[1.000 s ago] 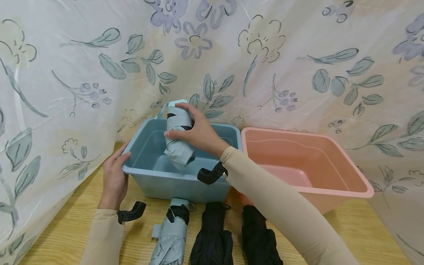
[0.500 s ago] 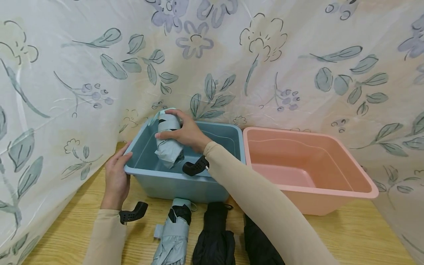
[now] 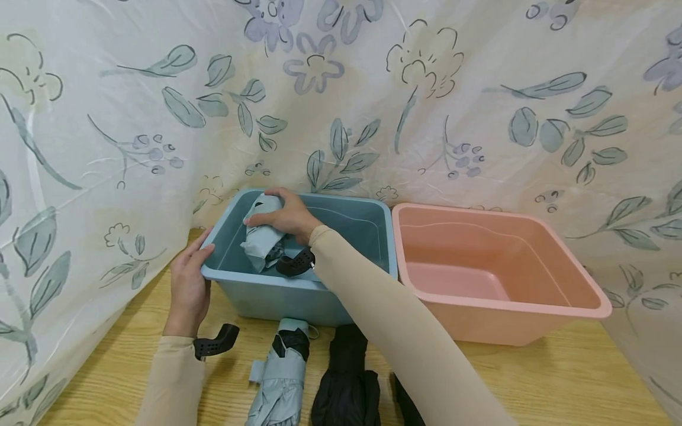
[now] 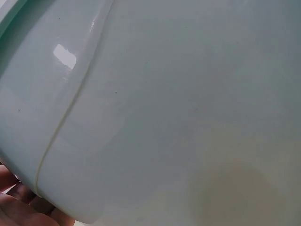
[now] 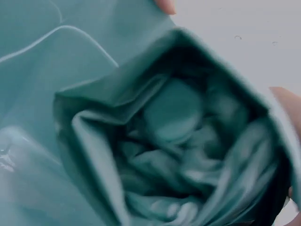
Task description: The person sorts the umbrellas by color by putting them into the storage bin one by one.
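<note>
A folded light-blue umbrella (image 3: 261, 245) leans inside the blue plastic tub (image 3: 288, 302), towards its left end. My right hand (image 3: 292, 216) holds it between thumb and fingers near the top. Seen close in the right wrist view is the umbrella's loose end, with bunched cloth (image 5: 164, 165) around a round tip (image 5: 174, 110). On the tub's left rim, my left hand (image 3: 189, 290) grips with the thumb on top. The left wrist view shows mostly the tub's wall (image 4: 164, 103), with fingers (image 4: 28, 212) at the lower left corner.
A pink tub (image 3: 506, 325) stands right of the blue one. Before the tubs lie another light-blue umbrella (image 3: 279, 378), a black umbrella (image 3: 346, 384) and a second black one (image 3: 407, 408), mostly behind my right sleeve. A flowered sheet (image 3: 341, 89) hangs behind the wooden table (image 3: 570, 378).
My right hand has carried the light-blue umbrella left and down, from above the blue tub to inside it. The left hand has kept its place on the rim.
</note>
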`<state>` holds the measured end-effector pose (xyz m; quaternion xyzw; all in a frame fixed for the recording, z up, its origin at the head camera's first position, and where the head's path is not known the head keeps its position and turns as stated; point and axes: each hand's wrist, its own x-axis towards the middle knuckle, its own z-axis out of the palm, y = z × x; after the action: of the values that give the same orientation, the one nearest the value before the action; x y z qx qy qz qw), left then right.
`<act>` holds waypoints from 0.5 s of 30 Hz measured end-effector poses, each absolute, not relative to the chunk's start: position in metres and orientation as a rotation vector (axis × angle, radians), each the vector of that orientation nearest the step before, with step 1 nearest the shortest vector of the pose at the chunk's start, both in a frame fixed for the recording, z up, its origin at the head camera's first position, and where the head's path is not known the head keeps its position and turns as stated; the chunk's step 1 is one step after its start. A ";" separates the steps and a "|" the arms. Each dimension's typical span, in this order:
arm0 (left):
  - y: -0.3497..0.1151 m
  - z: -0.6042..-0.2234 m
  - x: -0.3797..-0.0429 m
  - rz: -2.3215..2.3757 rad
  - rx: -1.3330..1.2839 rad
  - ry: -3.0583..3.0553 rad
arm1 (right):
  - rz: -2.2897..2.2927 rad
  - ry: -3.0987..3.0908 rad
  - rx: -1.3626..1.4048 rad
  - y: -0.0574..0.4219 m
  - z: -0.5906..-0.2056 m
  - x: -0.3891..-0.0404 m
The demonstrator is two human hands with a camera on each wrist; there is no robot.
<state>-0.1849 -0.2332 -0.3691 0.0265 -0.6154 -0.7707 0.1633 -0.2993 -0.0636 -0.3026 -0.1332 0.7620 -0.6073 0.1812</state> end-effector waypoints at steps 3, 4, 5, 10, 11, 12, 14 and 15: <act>-0.233 -0.369 -0.185 -2.199 0.083 -1.752 | -1.707 2.133 -0.334 -0.069 -0.306 -0.299; -0.233 -0.370 -0.185 -2.199 0.084 -1.753 | -1.697 2.138 -0.327 -0.071 -0.307 -0.299; -0.232 -0.370 -0.185 -2.199 0.086 -1.752 | -1.683 2.149 -0.323 -0.072 -0.308 -0.299; -0.232 -0.370 -0.185 -2.196 0.085 -1.741 | -1.592 2.219 -0.334 -0.082 -0.311 -0.299; -0.232 -0.370 -0.185 -2.196 0.087 -1.739 | -1.572 2.230 -0.333 -0.084 -0.312 -0.299; -0.232 -0.369 -0.185 -2.195 0.084 -1.737 | -1.550 2.241 -0.333 -0.085 -0.313 -0.299; -0.232 -0.369 -0.186 -2.193 0.074 -1.738 | -1.503 2.272 -0.331 -0.088 -0.314 -0.300; -0.232 -0.369 -0.186 -2.193 0.068 -1.737 | -1.485 2.281 -0.329 -0.089 -0.315 -0.300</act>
<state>-0.1861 -0.2320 -0.3687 0.0240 -0.6118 -0.7720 0.1708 -0.3005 -0.0888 -0.3145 -0.1178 0.8153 -0.5310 0.1986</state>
